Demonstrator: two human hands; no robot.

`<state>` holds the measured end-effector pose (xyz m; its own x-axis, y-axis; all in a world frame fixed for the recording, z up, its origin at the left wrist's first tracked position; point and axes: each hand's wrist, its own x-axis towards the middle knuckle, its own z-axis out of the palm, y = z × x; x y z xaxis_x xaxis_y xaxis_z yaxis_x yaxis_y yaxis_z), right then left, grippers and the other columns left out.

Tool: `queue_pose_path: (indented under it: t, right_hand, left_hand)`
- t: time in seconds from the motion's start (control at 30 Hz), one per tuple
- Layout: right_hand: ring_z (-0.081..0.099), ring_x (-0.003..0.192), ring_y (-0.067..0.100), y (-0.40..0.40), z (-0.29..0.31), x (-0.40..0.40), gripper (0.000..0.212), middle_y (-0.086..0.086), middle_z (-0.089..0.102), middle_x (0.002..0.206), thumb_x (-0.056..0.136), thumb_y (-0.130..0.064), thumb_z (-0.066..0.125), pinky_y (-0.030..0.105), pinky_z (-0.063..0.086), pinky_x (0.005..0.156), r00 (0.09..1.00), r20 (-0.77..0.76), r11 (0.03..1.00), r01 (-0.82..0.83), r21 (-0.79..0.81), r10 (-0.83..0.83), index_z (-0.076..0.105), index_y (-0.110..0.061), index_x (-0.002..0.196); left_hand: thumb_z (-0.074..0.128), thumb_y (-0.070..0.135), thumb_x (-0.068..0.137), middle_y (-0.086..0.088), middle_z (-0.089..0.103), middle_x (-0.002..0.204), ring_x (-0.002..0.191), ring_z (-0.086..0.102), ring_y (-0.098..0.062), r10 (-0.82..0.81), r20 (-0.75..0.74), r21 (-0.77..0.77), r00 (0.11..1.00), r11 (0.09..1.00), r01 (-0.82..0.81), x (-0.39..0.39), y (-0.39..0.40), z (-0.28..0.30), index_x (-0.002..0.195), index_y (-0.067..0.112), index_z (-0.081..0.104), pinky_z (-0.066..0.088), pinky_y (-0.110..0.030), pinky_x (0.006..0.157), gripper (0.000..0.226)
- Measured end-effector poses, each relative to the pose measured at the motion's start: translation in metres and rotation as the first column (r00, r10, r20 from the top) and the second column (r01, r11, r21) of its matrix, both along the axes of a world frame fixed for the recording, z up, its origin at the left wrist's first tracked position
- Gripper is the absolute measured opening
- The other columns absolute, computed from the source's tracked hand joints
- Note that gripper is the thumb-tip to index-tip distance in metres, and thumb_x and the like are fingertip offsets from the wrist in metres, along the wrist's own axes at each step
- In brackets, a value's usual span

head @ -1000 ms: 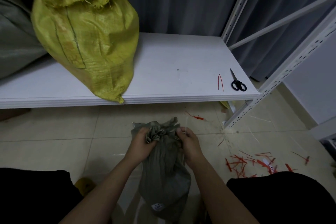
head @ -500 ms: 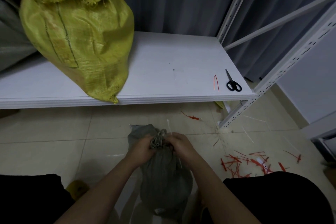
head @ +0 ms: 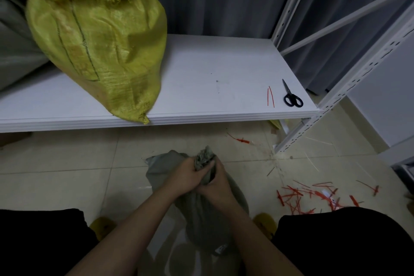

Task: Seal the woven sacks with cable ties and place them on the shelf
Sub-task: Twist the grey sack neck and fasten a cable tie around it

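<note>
Gripping the gathered neck of the grey woven sack, we hold it upright on the tiled floor between our knees. Our left hand wraps the bunched mouth from the left, fingers curled round the fabric. Our right hand closes on the same neck from the right, its fingers clamped just below the frayed tuft that sticks up between both hands. The sack is dull grey-green, creased, with its body bulging below the wrists. We cannot tell whether a cable tie is already round the neck.

To the right on the floor lies a scatter of red cable-tie offcuts. Beyond the sack, the white shelf spans the view. Near its right front corner lie two red cable ties, with black scissors just beside them. On the left of the shelf rests a yellow woven sack, full, tilted, its frayed mouth gathered at the top and one bottom corner overhanging the shelf edge.
</note>
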<state>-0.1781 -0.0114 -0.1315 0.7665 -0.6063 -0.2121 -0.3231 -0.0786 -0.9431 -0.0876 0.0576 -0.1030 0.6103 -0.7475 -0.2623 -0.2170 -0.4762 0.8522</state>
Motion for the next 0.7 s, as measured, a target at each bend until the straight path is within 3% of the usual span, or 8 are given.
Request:
queue_pose_path:
  t: [0.1, 0.2, 0.27, 0.33, 0.4, 0.53, 0.6, 0.7]
  right_hand:
    - [0.063, 0.098, 0.006, 0.001, 0.002, 0.006, 0.045, 0.000, 0.066, 0.110, 0.078, -0.008, 0.072, 0.018, 0.054, 0.079, 0.993, 0.018, 0.990, 0.115, 0.086, -0.117, 0.057, -0.015, 0.119]
    - [0.068, 0.090, 0.014, -0.006, 0.001, 0.005, 0.031, 0.002, 0.071, 0.099, 0.081, 0.000, 0.068, 0.013, 0.052, 0.066, 0.991, 0.006, 0.970, 0.133, 0.206, -0.137, 0.064, -0.011, 0.109]
    - [0.067, 0.080, 0.006, -0.008, 0.003, 0.005, 0.029, 0.001, 0.069, 0.097, 0.080, 0.003, 0.069, 0.010, 0.050, 0.062, 0.993, -0.026, 0.957, 0.116, 0.264, -0.113, 0.064, -0.010, 0.105]
    - [0.063, 0.070, -0.004, -0.011, -0.001, 0.007, 0.034, 0.002, 0.064, 0.096, 0.079, 0.009, 0.066, 0.006, 0.047, 0.057, 0.994, -0.066, 0.950, 0.102, 0.296, -0.086, 0.062, -0.005, 0.109]
    - [0.065, 0.082, 0.007, -0.012, -0.007, 0.011, 0.040, 0.005, 0.064, 0.102, 0.077, 0.012, 0.065, 0.011, 0.049, 0.064, 0.988, -0.129, 0.942, 0.117, 0.315, -0.080, 0.061, -0.002, 0.114]
    - [0.062, 0.106, 0.024, -0.015, -0.022, 0.020, 0.044, 0.007, 0.067, 0.113, 0.071, 0.000, 0.075, 0.037, 0.051, 0.091, 0.966, -0.247, 0.927, 0.165, 0.335, -0.083, 0.063, -0.011, 0.112]
    - [0.063, 0.106, 0.023, -0.016, -0.025, 0.024, 0.048, 0.004, 0.068, 0.111, 0.069, -0.003, 0.077, 0.039, 0.051, 0.092, 0.967, -0.252, 0.942, 0.116, 0.315, -0.035, 0.063, -0.009, 0.114]
    - [0.061, 0.106, 0.020, -0.022, -0.028, 0.027, 0.053, 0.006, 0.066, 0.115, 0.070, -0.006, 0.079, 0.033, 0.050, 0.092, 0.976, -0.216, 0.970, 0.015, 0.244, 0.039, 0.060, -0.007, 0.119]
  left_hand:
    - [0.061, 0.048, 0.085, -0.001, 0.060, 0.092, 0.083, 0.059, -0.013, -0.025, 0.084, 0.023, 0.996, 0.999, 0.023, 0.005, 0.001, 0.007, 0.096, 0.016, 0.053, 0.044, -0.022, 0.064, 0.035]
    - [0.070, 0.051, 0.076, 0.003, 0.060, 0.104, 0.093, 0.059, -0.007, -0.036, -0.054, -0.059, 0.998, 0.998, 0.032, 0.017, 0.014, 0.003, 0.106, 0.022, 0.052, 0.045, -0.010, 0.073, 0.045]
    - [0.073, 0.062, 0.066, 0.001, 0.055, 0.117, 0.112, 0.054, -0.017, -0.001, -0.167, -0.093, 0.986, 0.996, -0.015, 0.024, 0.023, -0.008, 0.114, 0.027, 0.048, 0.047, -0.025, 0.091, 0.065]
    - [0.076, 0.045, 0.073, 0.006, 0.042, 0.135, 0.131, 0.038, -0.017, 0.000, -0.310, -0.067, 0.951, 0.998, -0.021, 0.025, 0.031, -0.019, 0.134, 0.027, 0.036, 0.040, -0.030, 0.101, 0.075]
    - [0.077, 0.029, 0.076, 0.008, 0.028, 0.146, 0.138, 0.026, -0.014, -0.069, -0.376, 0.024, 0.924, 0.996, 0.085, 0.024, 0.038, -0.034, 0.149, 0.023, 0.015, 0.034, -0.025, 0.103, 0.096]
    - [0.081, 0.063, 0.049, 0.006, 0.020, 0.155, 0.142, 0.022, -0.015, -0.140, -0.204, 0.193, 0.969, 0.965, 0.180, 0.014, 0.045, -0.071, 0.151, 0.025, 0.006, 0.029, -0.033, 0.114, 0.132]
    - [0.079, 0.069, 0.045, 0.003, 0.030, 0.150, 0.139, 0.028, -0.015, -0.122, -0.150, 0.178, 0.981, 0.973, 0.148, 0.007, 0.036, -0.081, 0.148, 0.020, 0.019, 0.029, -0.033, 0.114, 0.129]
    - [0.080, 0.046, 0.066, 0.000, 0.051, 0.136, 0.128, 0.046, -0.016, -0.136, -0.131, 0.169, 0.982, 0.973, 0.157, -0.005, 0.016, -0.085, 0.137, 0.019, 0.045, 0.035, -0.022, 0.104, 0.084]
